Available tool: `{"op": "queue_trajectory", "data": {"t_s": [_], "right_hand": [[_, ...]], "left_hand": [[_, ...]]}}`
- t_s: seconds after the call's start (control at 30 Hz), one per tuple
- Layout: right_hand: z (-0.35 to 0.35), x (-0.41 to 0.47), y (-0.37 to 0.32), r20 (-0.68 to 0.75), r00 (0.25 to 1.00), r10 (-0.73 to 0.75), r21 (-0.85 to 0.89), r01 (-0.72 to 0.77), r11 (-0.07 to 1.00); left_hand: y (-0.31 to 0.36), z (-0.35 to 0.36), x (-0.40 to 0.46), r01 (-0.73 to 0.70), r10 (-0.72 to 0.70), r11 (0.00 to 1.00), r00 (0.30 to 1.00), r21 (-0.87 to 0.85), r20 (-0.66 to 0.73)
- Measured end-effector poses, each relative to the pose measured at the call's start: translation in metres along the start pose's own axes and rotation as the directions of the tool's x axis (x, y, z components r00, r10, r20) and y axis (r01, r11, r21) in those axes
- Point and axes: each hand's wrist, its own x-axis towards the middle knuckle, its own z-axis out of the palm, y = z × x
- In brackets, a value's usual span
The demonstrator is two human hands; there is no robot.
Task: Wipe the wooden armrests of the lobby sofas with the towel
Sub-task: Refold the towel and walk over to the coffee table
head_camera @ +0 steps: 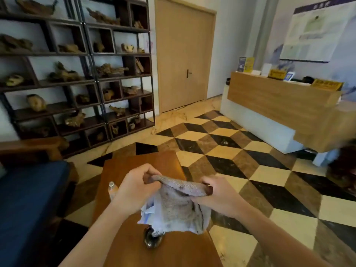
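We held the towel (181,201) up in front of us with both hands, above the wooden table (134,164). Our left hand (134,186) had its fingers closed on the towel's upper left edge, and our right hand (215,195) had its fingers pinched shut on the upper right edge, so the top edge was stretched between them while the rest hung loose. We judged this hold was meant to spread or refold the cloth into a usable pad before wiping. No armrest was being touched: the sofa (28,199) with its blue cushion sat to our left, and its wooden armrest (32,149) stood well apart from the towel.

The hanging cloth covered part of a dark metal object (152,239) on the table, which we could not identify. A bottle (112,189) showed only its top beside our left wrist. The whole picture was soft with blur, and the sofa was cut off by the left edge.
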Motion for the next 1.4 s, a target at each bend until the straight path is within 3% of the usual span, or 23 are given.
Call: {"op": "queue_trajectory", "data": {"t_s": [0.27, 0.47, 0.63, 0.73, 0.9, 1.17, 1.33, 1.4], "right_hand": [[0.070, 0.046, 0.014, 0.181, 0.975, -0.125, 0.113, 0.105, 0.988], [0.154, 0.049, 0.060, 0.363, 0.928, -0.085, 0.130, 0.040, 0.991], [0.240, 0.002, 0.108, 0.570, 0.822, -0.012, 0.200, -0.124, 0.972], [0.299, -0.045, 0.142, 0.644, 0.761, 0.081, 0.180, -0.254, 0.950], [0.359, -0.120, 0.167, 0.719, 0.669, 0.188, 0.137, -0.402, 0.905], [0.430, -0.156, 0.198, 0.825, 0.508, 0.246, 0.039, -0.487, 0.873], [0.488, -0.134, 0.244, 0.859, 0.402, 0.317, -0.102, -0.472, 0.876], [0.504, -0.124, 0.254, 0.859, 0.396, 0.324, -0.127, -0.449, 0.884]], "left_hand": [[-0.105, 0.021, -0.027, 0.316, -0.312, 0.945, 0.948, 0.082, -0.059], [-0.163, 0.064, -0.063, 0.460, -0.450, 0.869, 0.888, 0.183, -0.093], [-0.222, 0.123, -0.131, 0.586, -0.587, 0.776, 0.806, 0.233, -0.075], [-0.269, 0.163, -0.178, 0.634, -0.651, 0.745, 0.759, 0.209, 0.015], [-0.309, 0.201, -0.241, 0.736, -0.760, 0.649, 0.614, 0.193, 0.211], [-0.380, 0.235, -0.285, 0.786, -0.805, 0.565, 0.457, 0.252, 0.379], [-0.431, 0.278, -0.265, 0.661, -0.761, 0.639, 0.470, 0.394, 0.447], [-0.445, 0.291, -0.254, 0.589, -0.731, 0.680, 0.500, 0.436, 0.464]]}}
